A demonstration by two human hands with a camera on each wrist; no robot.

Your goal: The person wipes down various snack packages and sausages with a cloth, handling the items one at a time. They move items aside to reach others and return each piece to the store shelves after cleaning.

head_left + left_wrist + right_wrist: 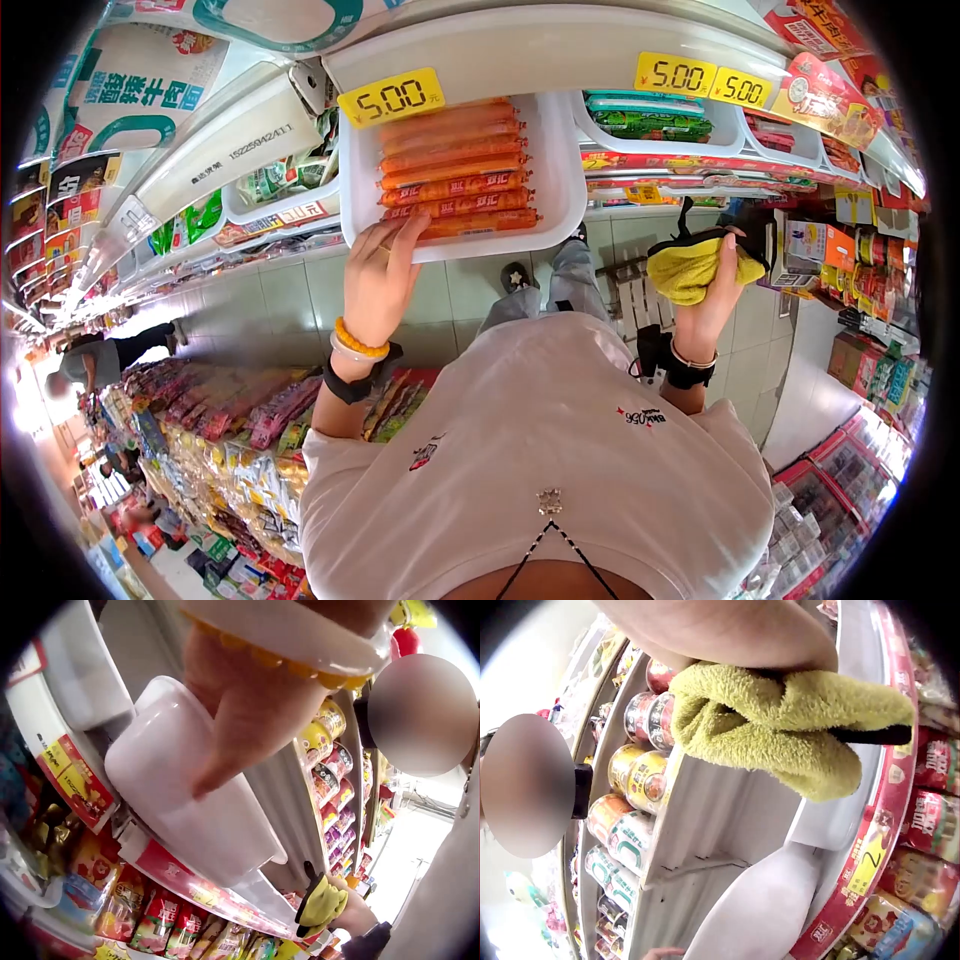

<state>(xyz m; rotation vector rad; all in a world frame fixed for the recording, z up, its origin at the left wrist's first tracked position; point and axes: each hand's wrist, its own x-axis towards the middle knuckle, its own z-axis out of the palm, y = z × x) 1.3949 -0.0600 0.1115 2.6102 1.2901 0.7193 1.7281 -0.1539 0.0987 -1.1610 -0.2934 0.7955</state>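
Note:
In the head view my left hand [380,285] grips the near rim of a white tray [500,246], fingers over its edge. Several orange-wrapped sausages [455,187] lie in a row inside. The left wrist view shows this hand [251,712] against the outer wall of the tray [176,780]. My right hand [708,305], off to the right, holds a bunched yellow-green cloth [690,270] with black edging. Seen from the right wrist, the cloth [772,727] hangs folded below the hand [735,630]; the white tray [754,911] is lower down.
Yellow price tags [390,97] line the shelf edge above the tray. More trays of packets [650,118] stand to the right. Tubs [645,780] fill a neighbouring shelf. Piled packets [240,460] lie behind on the left, and a wooden stool [635,300] stands on the floor.

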